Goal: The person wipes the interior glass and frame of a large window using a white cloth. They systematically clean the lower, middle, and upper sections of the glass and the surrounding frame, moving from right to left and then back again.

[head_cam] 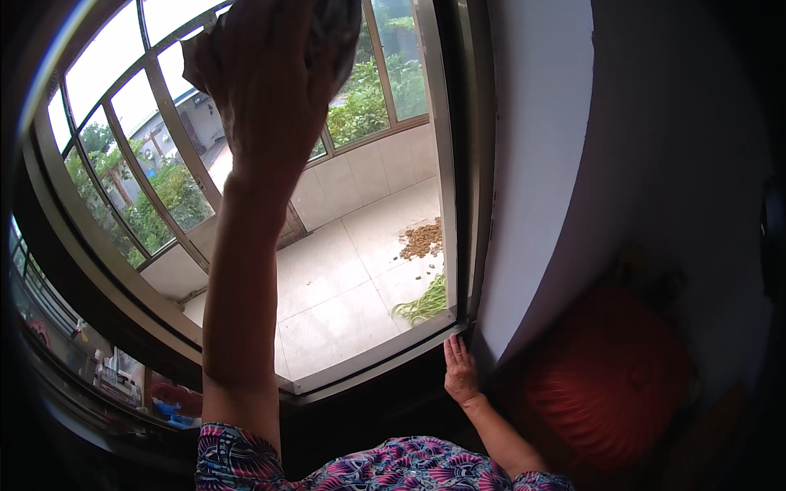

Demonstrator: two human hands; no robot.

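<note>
Raised high at the top of the view, my left hand is shut on a crumpled cloth, dark in the backlight; part of it sticks out left of the fingers. Behind this hand is a window pane in a metal frame; whether the cloth touches the glass I cannot tell. My right hand rests with its fingers together and extended at the lower right corner of the window frame, holding nothing that I can see.
Beyond the glass lies a tiled floor with a brown heap of small pieces and long green beans or stems. A white wall edge rises to the right. A red ribbed object stands in the dark lower right.
</note>
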